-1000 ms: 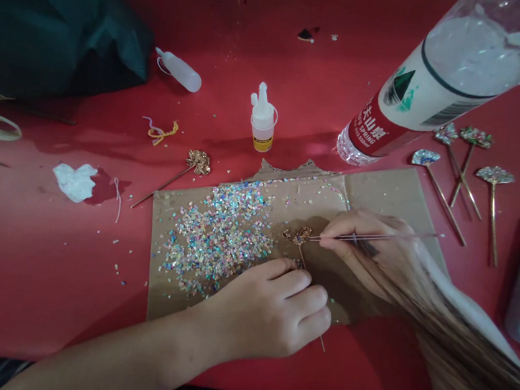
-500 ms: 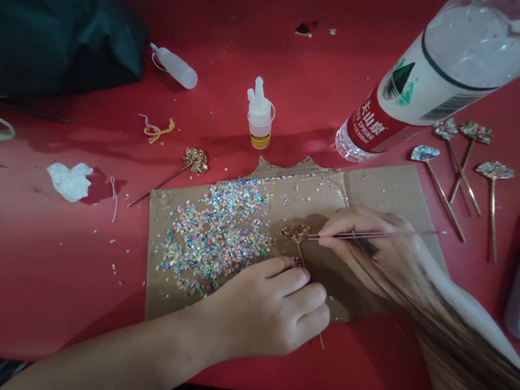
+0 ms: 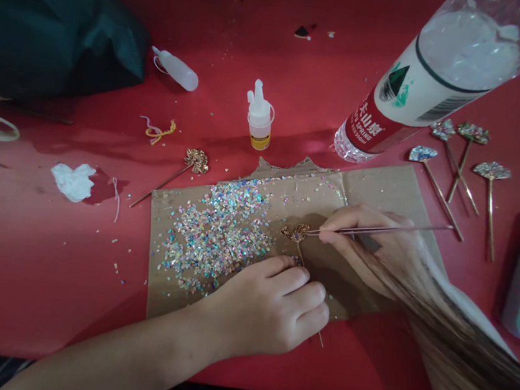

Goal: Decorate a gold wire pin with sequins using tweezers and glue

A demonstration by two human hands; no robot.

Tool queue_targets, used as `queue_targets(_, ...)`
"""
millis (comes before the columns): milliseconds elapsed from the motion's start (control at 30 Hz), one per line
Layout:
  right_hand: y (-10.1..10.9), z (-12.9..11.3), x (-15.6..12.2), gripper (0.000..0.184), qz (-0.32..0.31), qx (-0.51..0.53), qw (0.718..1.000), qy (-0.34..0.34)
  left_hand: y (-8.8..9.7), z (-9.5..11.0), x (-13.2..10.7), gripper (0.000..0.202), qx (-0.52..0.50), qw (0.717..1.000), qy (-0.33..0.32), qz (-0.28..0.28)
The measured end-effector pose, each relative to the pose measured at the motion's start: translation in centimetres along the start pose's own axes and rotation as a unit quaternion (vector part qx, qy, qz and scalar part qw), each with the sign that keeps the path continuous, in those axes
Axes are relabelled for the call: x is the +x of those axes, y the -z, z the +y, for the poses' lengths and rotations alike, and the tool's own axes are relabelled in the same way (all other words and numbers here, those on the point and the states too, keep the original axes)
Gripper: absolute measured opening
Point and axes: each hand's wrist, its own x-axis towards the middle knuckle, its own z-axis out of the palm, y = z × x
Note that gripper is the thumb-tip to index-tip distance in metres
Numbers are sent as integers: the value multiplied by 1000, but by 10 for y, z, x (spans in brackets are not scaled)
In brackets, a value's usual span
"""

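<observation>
Tweezers (image 3: 378, 231) in right hand (image 3: 370, 251), rear end seemingly higher

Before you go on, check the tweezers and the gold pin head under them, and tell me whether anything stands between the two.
Nothing visible stands in the way. The tweezers in the right hand reach straight to the gold filigree pin head, and the left hand grips its stem from below.

White sleeve (image 3: 476, 316) beneath long brown hair (image 3: 466, 362), and a bare left forearm (image 3: 105, 353).
</observation>
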Motion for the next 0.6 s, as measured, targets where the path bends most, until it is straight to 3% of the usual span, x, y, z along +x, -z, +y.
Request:
queue_targets(100,-8,-5,3,7,37,18,999,-18,-1,1,0,12,6,1000,0,-3)
queue_targets(333,-23,-19,13,8,36,-40,997,-56,-2,3,-1,14,11,1000,-8,3)
queue_targets(500,-30,-25,16,9,21,-42,999,-10,-2,4,-2,14,15,1000,-8,-2)
queue_targets(600,-32,-25,18,9,22,-32,999,-27,-3,2,-3,15,18,1000,-6,1)
